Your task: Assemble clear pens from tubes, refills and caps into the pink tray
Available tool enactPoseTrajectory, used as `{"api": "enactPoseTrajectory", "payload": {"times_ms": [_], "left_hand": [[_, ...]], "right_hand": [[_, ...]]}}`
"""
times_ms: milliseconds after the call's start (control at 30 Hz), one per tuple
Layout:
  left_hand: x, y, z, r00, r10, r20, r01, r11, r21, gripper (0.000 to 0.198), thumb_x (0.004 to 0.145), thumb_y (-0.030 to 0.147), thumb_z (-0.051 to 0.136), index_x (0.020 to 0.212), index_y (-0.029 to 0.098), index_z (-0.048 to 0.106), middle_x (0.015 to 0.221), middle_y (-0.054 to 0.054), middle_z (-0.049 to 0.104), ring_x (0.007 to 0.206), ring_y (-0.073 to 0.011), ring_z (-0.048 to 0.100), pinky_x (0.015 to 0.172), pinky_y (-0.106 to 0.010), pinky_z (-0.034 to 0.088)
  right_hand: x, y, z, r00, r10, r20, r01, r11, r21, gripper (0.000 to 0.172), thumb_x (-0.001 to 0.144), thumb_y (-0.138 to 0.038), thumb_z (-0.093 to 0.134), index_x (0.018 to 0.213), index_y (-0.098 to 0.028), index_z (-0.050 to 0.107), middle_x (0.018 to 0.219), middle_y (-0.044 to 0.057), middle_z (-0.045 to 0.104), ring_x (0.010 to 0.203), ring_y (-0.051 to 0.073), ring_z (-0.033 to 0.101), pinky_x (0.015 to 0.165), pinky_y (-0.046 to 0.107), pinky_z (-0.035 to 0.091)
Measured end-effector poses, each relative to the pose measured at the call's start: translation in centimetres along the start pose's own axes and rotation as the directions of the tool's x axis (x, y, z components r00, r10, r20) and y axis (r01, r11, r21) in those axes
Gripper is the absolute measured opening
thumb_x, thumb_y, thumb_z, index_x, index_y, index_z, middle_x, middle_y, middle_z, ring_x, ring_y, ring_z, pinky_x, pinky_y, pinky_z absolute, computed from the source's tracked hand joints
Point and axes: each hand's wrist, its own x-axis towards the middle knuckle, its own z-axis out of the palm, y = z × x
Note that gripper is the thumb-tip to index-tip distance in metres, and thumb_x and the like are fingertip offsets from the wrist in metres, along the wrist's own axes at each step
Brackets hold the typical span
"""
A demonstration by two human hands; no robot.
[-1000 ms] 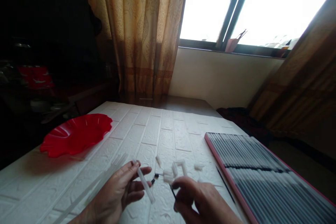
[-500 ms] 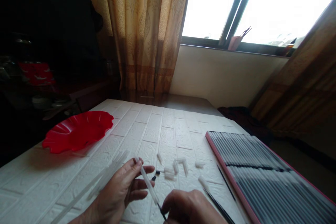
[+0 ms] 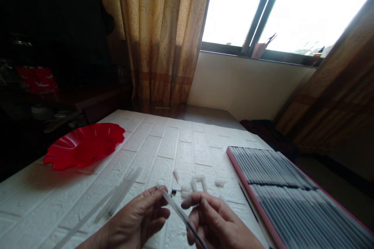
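My left hand [image 3: 140,214] pinches the upper end of a translucent white tube [image 3: 175,206] between thumb and fingers. A thin dark rod [image 3: 196,234] runs into the tube's lower end. My right hand [image 3: 217,218] is curled around that lower part, its fingers at the rod and tube; the exact contact is blurred. Short white tube pieces [image 3: 199,183] and a small black piece [image 3: 173,192] lie just beyond my hands. Long clear tubes [image 3: 119,192] rest on the white brick-patterned table [image 3: 163,146] left of my left hand.
A red scalloped bowl [image 3: 84,146] sits at the table's left. On the right, a pink-edged tray [image 3: 238,167] holds several rows of dark rods with pale tubes. A thin dark stick [image 3: 248,201] lies beside it. Behind are a curtain [image 3: 160,35] and a window.
My right hand has moved up and opened somewhat along the rod, closer to the tube. The rod now reaches further into the tube. My left hand has shifted slightly down and right.
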Motion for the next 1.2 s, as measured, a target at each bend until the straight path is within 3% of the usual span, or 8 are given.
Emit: {"api": "enactPoseTrajectory", "payload": {"times_ms": [100,200,400,567,767,900,1033,1200], "left_hand": [[0.2,0.3,0.3,0.992,-0.102,-0.078,0.084,0.974,-0.209,0.018,0.099,0.014,0.060,0.085,0.009,0.071,0.071,-0.006,0.076,0.051,-0.0118,0.073,0.047,-0.016,0.058],[-0.3,1.2,0.9,0.989,-0.120,-0.090,0.093,0.962,-0.258,0.029,0.105,0.017,0.047,0.087,0.010,0.068,0.068,-0.005,0.077,0.046,-0.0110,0.072,0.041,-0.015,0.057],[-1.8,2.6,2.3,0.976,-0.172,-0.134,0.117,0.932,-0.342,0.040,0.108,0.024,0.036,0.086,0.013,0.066,0.059,-0.003,0.076,0.039,-0.0134,0.070,0.030,-0.016,0.053],[-1.7,2.3,2.2,0.971,-0.172,-0.166,0.110,0.939,-0.324,0.030,0.105,0.019,0.048,0.083,0.014,0.068,0.060,-0.001,0.076,0.037,-0.0140,0.070,0.028,-0.017,0.053],[-0.8,1.0,1.2,0.979,0.060,-0.195,-0.094,0.982,-0.166,0.014,0.090,0.002,0.069,0.084,0.015,0.071,0.074,-0.002,0.078,0.055,-0.0135,0.077,0.043,-0.011,0.058],[0.0,0.3,0.4,0.981,0.130,-0.144,-0.148,0.981,-0.122,0.020,0.082,-0.002,0.075,0.088,0.017,0.070,0.083,-0.001,0.079,0.067,-0.0147,0.079,0.054,-0.013,0.061],[0.2,-0.4,0.1,0.985,0.117,-0.127,-0.128,0.988,-0.083,0.028,0.075,0.000,0.082,0.091,0.019,0.068,0.083,0.000,0.077,0.072,-0.0161,0.079,0.058,-0.015,0.061],[0.0,-0.5,0.0,0.996,0.083,-0.028,-0.083,0.996,0.032,0.036,0.067,0.018,0.091,0.094,0.019,0.068,0.089,-0.003,0.076,0.082,-0.0217,0.077,0.066,-0.023,0.060]], "right_hand": [[-0.1,0.1,-0.2,0.998,-0.031,0.051,0.025,0.994,0.108,0.068,0.079,-0.078,0.058,0.107,-0.016,0.059,0.071,0.003,0.069,0.043,0.005,0.051,0.038,0.015,0.026],[-0.3,-0.2,-0.4,0.998,-0.040,0.051,0.034,0.994,0.104,0.058,0.084,-0.071,0.060,0.106,-0.016,0.062,0.073,0.003,0.070,0.045,0.004,0.056,0.039,0.013,0.030],[-0.2,-0.8,-0.6,0.992,-0.060,-0.114,0.071,0.993,0.091,0.053,0.078,-0.066,0.071,0.089,-0.014,0.068,0.065,0.000,0.067,0.041,0.002,0.053,0.037,0.012,0.025],[-0.8,-1.7,-1.1,0.963,-0.084,-0.257,0.105,0.992,0.069,0.044,0.075,-0.056,0.079,0.087,-0.015,0.069,0.063,-0.002,0.065,0.043,0.002,0.050,0.041,0.013,0.027],[-1.4,-2.6,-1.7,0.961,-0.135,-0.243,0.126,0.991,-0.051,0.034,0.076,-0.047,0.080,0.093,-0.018,0.069,0.065,-0.003,0.064,0.047,0.003,0.049,0.044,0.015,0.028],[-1.3,-2.4,-1.5,0.943,-0.222,-0.247,0.165,0.959,-0.232,0.034,0.077,-0.036,0.078,0.105,-0.021,0.067,0.079,-0.001,0.066,0.060,0.009,0.056,0.054,0.020,0.042],[-0.7,-0.8,-0.8,0.945,-0.253,-0.209,0.143,0.890,-0.432,0.038,0.076,-0.025,0.076,0.112,-0.021,0.066,0.087,0.002,0.066,0.069,0.013,0.059,0.063,0.026,0.049],[-0.2,-0.9,-0.3,0.915,-0.294,-0.276,0.156,0.889,-0.430,0.023,0.083,-0.040,0.070,0.091,-0.018,0.070,0.069,-0.001,0.061,0.058,0.012,0.056,0.055,0.025,0.049]]}}
